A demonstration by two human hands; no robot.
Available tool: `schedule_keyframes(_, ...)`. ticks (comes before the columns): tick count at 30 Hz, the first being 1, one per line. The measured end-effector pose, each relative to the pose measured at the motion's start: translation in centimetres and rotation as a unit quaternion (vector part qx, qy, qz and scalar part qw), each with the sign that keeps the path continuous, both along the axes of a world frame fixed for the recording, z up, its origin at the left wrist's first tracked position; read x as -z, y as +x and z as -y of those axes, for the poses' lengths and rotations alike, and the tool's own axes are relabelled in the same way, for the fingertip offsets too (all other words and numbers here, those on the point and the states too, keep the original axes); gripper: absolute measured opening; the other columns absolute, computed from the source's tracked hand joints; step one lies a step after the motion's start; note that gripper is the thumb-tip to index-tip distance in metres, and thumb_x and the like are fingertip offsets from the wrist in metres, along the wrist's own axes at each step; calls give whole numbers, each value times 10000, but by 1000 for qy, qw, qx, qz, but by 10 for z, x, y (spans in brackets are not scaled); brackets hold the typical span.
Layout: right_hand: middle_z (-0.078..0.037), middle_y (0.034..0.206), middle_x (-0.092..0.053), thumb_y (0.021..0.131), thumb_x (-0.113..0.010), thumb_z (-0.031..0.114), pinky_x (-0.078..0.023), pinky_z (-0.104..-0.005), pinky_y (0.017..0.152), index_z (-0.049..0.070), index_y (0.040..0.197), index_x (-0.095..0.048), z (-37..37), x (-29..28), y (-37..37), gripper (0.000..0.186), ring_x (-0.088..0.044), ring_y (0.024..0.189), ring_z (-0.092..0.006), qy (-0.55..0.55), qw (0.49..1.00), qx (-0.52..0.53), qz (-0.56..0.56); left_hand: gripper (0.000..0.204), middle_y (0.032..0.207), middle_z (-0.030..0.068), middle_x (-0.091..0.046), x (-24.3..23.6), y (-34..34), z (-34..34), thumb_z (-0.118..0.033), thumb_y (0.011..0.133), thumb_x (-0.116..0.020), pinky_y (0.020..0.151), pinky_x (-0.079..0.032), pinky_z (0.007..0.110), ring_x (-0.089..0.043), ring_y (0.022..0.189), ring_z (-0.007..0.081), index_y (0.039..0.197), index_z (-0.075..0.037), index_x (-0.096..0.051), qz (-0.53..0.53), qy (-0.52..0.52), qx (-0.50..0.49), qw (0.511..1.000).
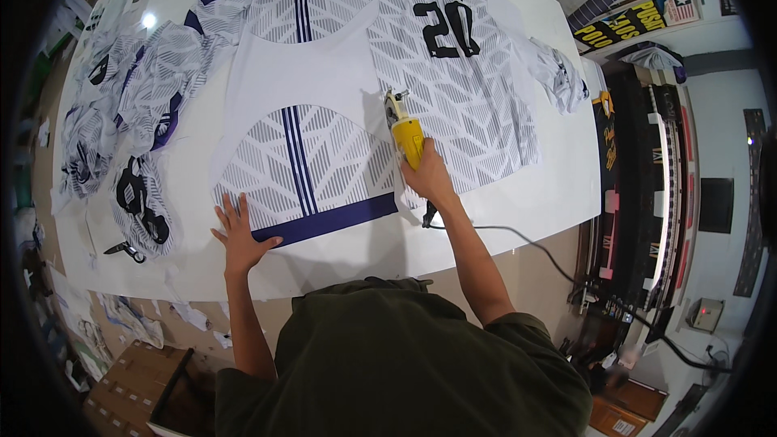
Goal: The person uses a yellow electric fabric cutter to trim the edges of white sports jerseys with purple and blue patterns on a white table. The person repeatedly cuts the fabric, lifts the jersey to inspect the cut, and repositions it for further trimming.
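My right hand (429,172) is wrapped round the yellow body of an electric fabric cutter (409,136). Its metal cutting head sits on a wide printed fabric sheet (307,75), beside the border between the sleeve-shaped prints and the back panel (437,97) with black print. My left hand (240,236) lies flat with fingers spread at the near left corner of the sheet, touching the lower sleeve piece (324,166) and its dark purple band (332,221). From the cutter's rear end a black cord (518,233) runs off to the right.
Heaped cut fabric pieces (154,73) cover the table's left side, with black-handled scissors (125,252) near them. A small fabric bundle (558,73) lies at the right edge of the white table (571,186). A large printer-like machine (639,186) stands right. Cardboard boxes (133,388) sit at lower left.
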State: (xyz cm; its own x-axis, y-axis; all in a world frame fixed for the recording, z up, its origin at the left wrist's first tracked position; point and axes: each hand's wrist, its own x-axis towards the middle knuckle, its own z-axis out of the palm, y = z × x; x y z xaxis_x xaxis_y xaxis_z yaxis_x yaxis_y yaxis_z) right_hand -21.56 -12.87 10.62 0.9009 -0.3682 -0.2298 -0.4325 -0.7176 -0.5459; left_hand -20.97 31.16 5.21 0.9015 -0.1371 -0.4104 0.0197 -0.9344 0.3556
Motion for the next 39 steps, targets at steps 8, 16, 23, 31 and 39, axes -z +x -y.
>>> schedule_keyframes(8, -404, 951, -663, 855, -698, 242, -577, -542, 753, -106, 1184, -427, 7, 2, 77, 550, -693, 860, -535, -12, 1000, -10, 2, 1438, 1728, 152, 49, -8, 2, 5, -569, 520, -935, 1125, -49, 813, 54, 1563, 483, 1663, -214, -138, -11, 15, -14, 1000)
schedule_keyframes(16, -411, 981, -663, 844, -704, 287, -574, -540, 788, -104, 1207, -414, 15, 6, 161, 607, -681, 913, -550, -13, 1000, -6, 19, 1433, 1730, 152, 40, -19, 5, 10, -419, 514, -983, 1128, -84, 811, 60, 1568, 470, 1660, -213, -149, -16, -2, -34, 999)
schedule_keyframes(23, -416, 1018, -660, 842, -693, 306, -572, -527, 823, -106, 1205, -420, 20, 5, 215, 614, -682, 956, -542, -22, 1000, -10, 13, 1454, 1734, 138, 60, -15, 5, 10, -425, 500, -979, 1125, -76, 815, 78, 1570, 462, 1665, -245, -129, -15, -1, -39, 999)
schedule_keyframes(31, -398, 1047, -668, 840, -702, 346, -565, -515, 855, -106, 1239, -430, 31, 10, 266, 662, -681, 990, -527, -39, 999, -19, 23, 1425, 1735, 141, 37, -23, 10, 9, -485, 530, -961, 1133, -64, 806, 50, 1570, 471, 1666, -221, -141, -37, 18, -32, 999)
schedule_keyframes(39, -264, 1092, -681, 879, -722, 326, -554, -418, 818, -80, 1244, -524, 50, 8, 94, 581, -703, 974, -343, 161, 982, 93, 41, 1112, 1719, 190, -56, -4, 117, 57, -567, 798, -783, 1146, -128, 779, -67, 1557, 490, 1639, -116, -214, 80, -16, -27, 996)
